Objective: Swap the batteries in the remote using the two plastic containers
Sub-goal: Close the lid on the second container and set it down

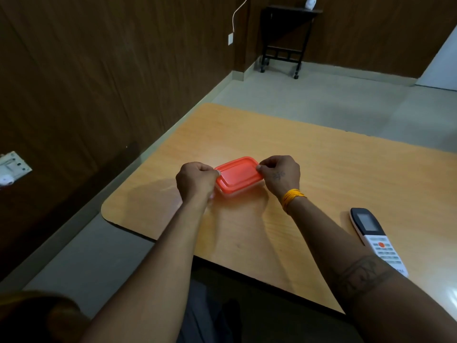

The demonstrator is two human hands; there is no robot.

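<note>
Container with its orange lid sits mid-table; our left hand pinches its nine-o'clock end, our right hand its three-o'clock end, both clamped on the rim. Remote lies at four o'clock, well apart.

Wooden table bears remote and, seemingly resting, container.

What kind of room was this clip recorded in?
Probably a plain indoor room, maybe an office or home: dark wood-panelled walls, a tiled floor, a wooden table and a small wheeled side table by the far wall.
</note>
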